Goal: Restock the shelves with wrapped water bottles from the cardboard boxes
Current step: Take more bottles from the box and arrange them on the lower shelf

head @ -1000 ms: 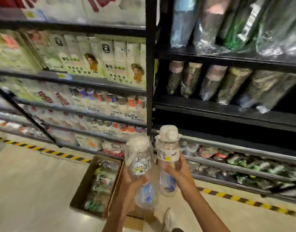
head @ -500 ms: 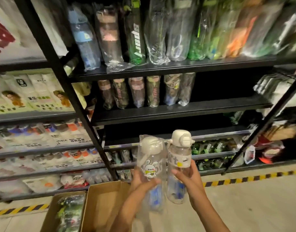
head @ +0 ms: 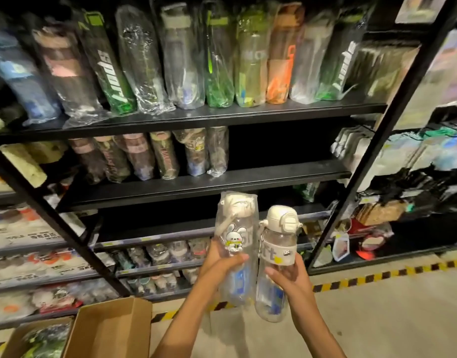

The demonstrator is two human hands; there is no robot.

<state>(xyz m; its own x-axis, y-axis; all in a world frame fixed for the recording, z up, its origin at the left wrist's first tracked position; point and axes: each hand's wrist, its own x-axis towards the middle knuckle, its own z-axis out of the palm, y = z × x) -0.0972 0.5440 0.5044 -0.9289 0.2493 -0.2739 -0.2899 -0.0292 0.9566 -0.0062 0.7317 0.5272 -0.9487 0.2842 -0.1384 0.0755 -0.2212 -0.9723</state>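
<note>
Head view, stock count:
- Hands: 2. Left hand (head: 220,263) wraps its fingers round the wrapped bottle (head: 236,244); right hand (head: 289,276) grips the bare bottle (head: 275,267), fingers curled round its lower body.
- Bottles in hand: 2, both clear w/ cream lids, upright, side by side and just about touching, held in front of the shelving, below the middle shelf (head: 273,174). Left one sits in a clear plastic bag, bunny sticker on front; right one shows no wrap, white band w/ letters round its middle.
- Top shelf (head: 222,113): approx. 10 tall wrapped bottles in a row, leaning; colours incl. blue, pink, green, clear, orange. Exact no. unclear at the blurred ends.
- Middle shelf: 6 shorter wrapped bottles bunched at its left part; right part bare.
- Lower shelves (head: 155,254): many small wrapped items, too blurred to count.
- Cardboard boxes: 2 on the floor (head: 377,319), bottom left. Open box (head: 111,329) shows bare cardboard inside; second box (head: 38,339) beside it holds wrapped green goods.
- Floor tape: 1 yellow/black stripe (head: 377,276) along the shelf foot.
</note>
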